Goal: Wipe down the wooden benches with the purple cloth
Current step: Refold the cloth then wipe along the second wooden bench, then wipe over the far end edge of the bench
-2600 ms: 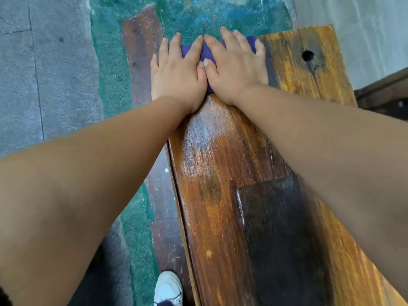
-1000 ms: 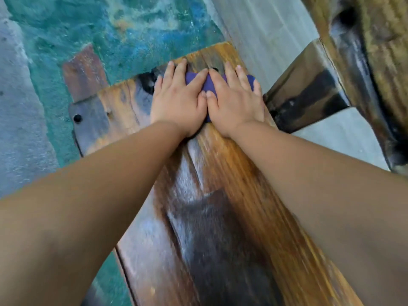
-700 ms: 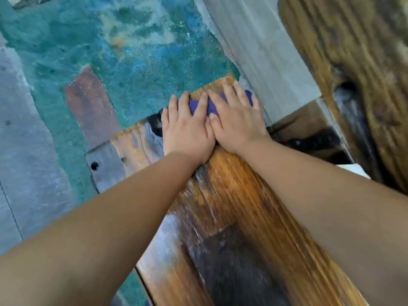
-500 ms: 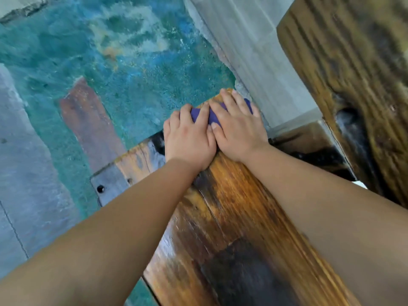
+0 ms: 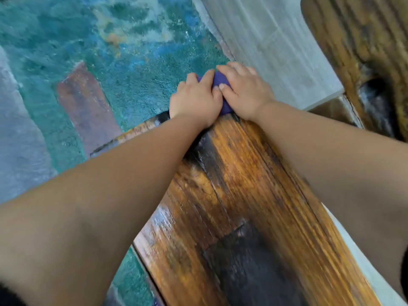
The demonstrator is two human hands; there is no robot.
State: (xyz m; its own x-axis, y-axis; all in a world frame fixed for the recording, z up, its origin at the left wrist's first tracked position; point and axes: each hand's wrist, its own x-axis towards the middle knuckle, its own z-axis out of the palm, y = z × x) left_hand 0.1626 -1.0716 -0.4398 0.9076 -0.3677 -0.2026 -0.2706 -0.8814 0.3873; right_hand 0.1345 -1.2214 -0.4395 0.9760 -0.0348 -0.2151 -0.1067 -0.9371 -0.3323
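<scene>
Head view: our left hand (image 5: 195, 102) and right hand (image 5: 245, 91), side by side, curl over the purple cloth (image 5: 221, 83) at the wooden bench (image 5: 242, 184) far edge.

Outdoor seating area: weathered bench (image 5: 254, 195), painted concrete (image 5: 110, 40)

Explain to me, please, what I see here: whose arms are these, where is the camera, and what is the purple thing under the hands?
There is no machine here. A person wears a camera on the head, so you look down along their own two bare arms. The left hand and the right hand lie side by side at the far end of a wooden bench. Between and under them is a purple cloth, mostly hidden; both hands curl over it and press it on the wood. The bench looks shiny, perhaps wet. Below it is a green painted floor, and more dark wood stands at the upper right.
</scene>
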